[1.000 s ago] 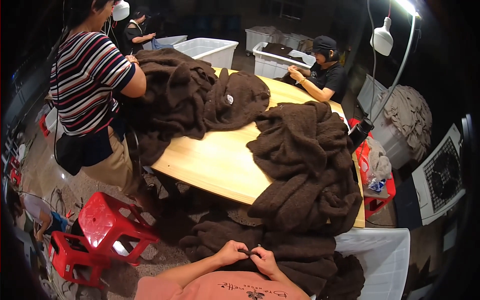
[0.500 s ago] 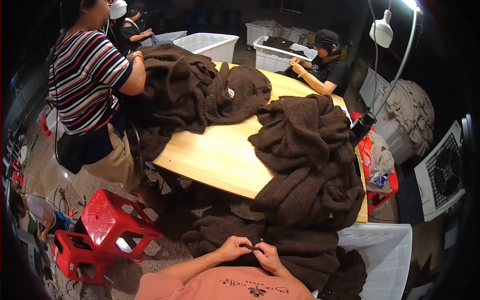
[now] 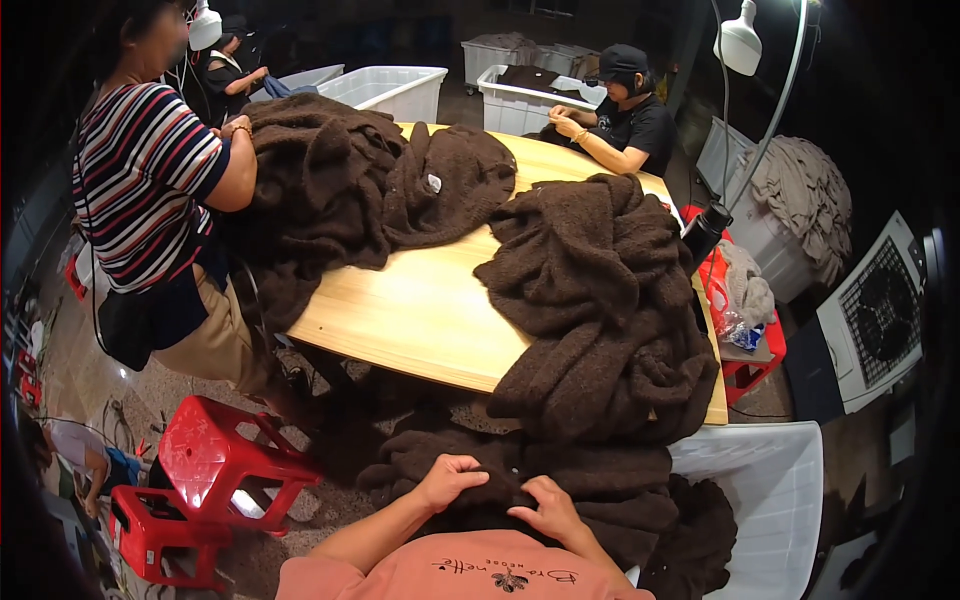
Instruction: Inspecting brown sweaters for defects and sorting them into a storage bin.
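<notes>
A dark brown knitted garment [image 3: 425, 447] lies across my lap, below the table's near edge. My left hand [image 3: 452, 483] is closed on its cloth, with the thumb pressed over the fabric. A short way to the right, my right hand [image 3: 550, 508] pinches another part of the same brown knit, its fingers curled inward. A stretch of cloth runs between both hands. A larger heap of brown knitwear [image 3: 590, 270] is piled on the wooden table [image 3: 410, 310] just beyond, and its folds hang over the near edge.
A white plastic bin [image 3: 770, 480] stands at my right. Red stools [image 3: 225, 455] are on the floor at left. A person in a striped top [image 3: 150, 180] stands left beside more brown cloth [image 3: 320, 180]. Another person in a black cap [image 3: 635, 130] works across the table. A lamp [image 3: 740, 40] hangs at right.
My hands have moved apart from close together at one pinched bit of cloth, so more fabric shows between them. The whole view has shifted slightly.
</notes>
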Demonstrator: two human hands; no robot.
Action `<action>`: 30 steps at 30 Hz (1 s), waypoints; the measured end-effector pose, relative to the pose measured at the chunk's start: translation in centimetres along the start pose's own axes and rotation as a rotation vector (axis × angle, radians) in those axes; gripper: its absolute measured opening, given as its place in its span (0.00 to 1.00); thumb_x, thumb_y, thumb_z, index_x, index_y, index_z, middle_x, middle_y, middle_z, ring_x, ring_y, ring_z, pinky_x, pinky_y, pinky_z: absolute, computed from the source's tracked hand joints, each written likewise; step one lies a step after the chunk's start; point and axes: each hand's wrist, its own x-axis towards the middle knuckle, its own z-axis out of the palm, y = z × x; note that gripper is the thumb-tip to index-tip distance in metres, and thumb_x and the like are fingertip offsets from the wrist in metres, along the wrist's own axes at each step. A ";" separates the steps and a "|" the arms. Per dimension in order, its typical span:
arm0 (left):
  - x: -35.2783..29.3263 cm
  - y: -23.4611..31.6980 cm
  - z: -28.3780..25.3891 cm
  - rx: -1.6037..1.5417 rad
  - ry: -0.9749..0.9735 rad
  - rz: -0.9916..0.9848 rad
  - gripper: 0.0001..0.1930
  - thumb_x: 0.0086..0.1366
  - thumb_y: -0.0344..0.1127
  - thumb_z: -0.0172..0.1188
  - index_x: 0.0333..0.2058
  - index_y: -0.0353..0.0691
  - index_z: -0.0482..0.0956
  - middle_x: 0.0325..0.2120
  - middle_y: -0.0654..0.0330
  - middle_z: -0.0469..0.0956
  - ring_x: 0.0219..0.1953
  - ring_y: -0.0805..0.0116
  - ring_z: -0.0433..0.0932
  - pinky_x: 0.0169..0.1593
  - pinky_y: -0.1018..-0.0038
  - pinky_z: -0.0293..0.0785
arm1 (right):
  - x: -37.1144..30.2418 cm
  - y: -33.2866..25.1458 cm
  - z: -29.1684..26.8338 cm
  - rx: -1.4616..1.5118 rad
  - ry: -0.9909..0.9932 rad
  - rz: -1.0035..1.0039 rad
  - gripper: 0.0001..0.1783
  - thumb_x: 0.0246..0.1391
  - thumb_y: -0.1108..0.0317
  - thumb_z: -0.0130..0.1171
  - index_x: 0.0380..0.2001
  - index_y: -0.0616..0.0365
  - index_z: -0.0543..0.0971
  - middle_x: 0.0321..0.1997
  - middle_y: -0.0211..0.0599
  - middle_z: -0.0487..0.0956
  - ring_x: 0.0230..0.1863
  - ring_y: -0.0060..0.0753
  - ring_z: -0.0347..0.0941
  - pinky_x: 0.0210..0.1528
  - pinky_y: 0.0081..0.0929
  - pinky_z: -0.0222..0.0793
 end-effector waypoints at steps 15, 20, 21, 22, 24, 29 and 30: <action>0.0 1.0 0.8 0.140 -0.078 0.142 0.01 0.53 0.24 0.59 0.27 0.35 0.77 0.24 0.69 0.75 0.26 0.83 0.69 0.32 0.85 0.66 | -2.1 -0.6 -4.7 -0.090 0.294 0.031 0.16 0.36 0.81 0.51 0.33 0.61 0.76 0.31 0.45 0.77 0.33 0.45 0.75 0.35 0.32 0.71; 0.4 -0.9 2.9 0.175 -0.164 0.067 0.02 0.54 0.25 0.58 0.27 0.34 0.77 0.22 0.70 0.74 0.26 0.83 0.68 0.31 0.84 0.65 | -1.0 -3.7 -2.4 0.088 0.055 -0.304 0.17 0.27 0.84 0.54 0.29 0.61 0.75 0.25 0.41 0.75 0.26 0.40 0.74 0.27 0.29 0.70; 0.4 -1.0 3.3 0.156 -0.200 0.023 0.01 0.55 0.26 0.57 0.26 0.35 0.76 0.21 0.70 0.73 0.25 0.84 0.67 0.30 0.85 0.64 | -0.6 -3.4 -2.0 0.089 0.055 -0.302 0.17 0.27 0.84 0.54 0.29 0.61 0.75 0.25 0.41 0.75 0.26 0.40 0.74 0.27 0.29 0.70; 0.4 -1.2 3.4 0.156 -0.200 0.021 0.01 0.55 0.26 0.57 0.26 0.35 0.76 0.21 0.70 0.73 0.25 0.84 0.67 0.30 0.85 0.64 | -0.2 -3.1 -1.7 0.039 0.096 -0.382 0.16 0.28 0.82 0.56 0.28 0.61 0.75 0.25 0.40 0.75 0.25 0.38 0.73 0.26 0.27 0.70; 0.6 -1.9 3.2 0.094 -0.204 -0.084 0.03 0.56 0.28 0.56 0.26 0.35 0.76 0.20 0.70 0.72 0.25 0.84 0.66 0.30 0.85 0.63 | 0.6 -3.2 -1.3 -0.010 0.137 -0.461 0.15 0.28 0.81 0.57 0.27 0.61 0.76 0.24 0.39 0.74 0.25 0.36 0.73 0.25 0.26 0.69; -0.6 0.7 2.9 -0.011 -0.112 -0.299 0.04 0.58 0.29 0.55 0.30 0.36 0.76 0.24 0.70 0.73 0.26 0.84 0.68 0.31 0.87 0.65 | 1.1 -3.3 0.0 -0.063 0.224 -0.442 0.11 0.31 0.80 0.57 0.25 0.60 0.75 0.26 0.35 0.73 0.24 0.34 0.72 0.24 0.25 0.68; -0.5 -0.1 2.6 -0.010 -0.114 -0.303 0.04 0.58 0.29 0.55 0.30 0.36 0.76 0.24 0.70 0.73 0.26 0.84 0.68 0.31 0.87 0.65 | 1.1 -3.1 0.2 -0.078 0.213 -0.424 0.09 0.33 0.80 0.56 0.24 0.59 0.75 0.26 0.35 0.73 0.24 0.33 0.72 0.24 0.25 0.68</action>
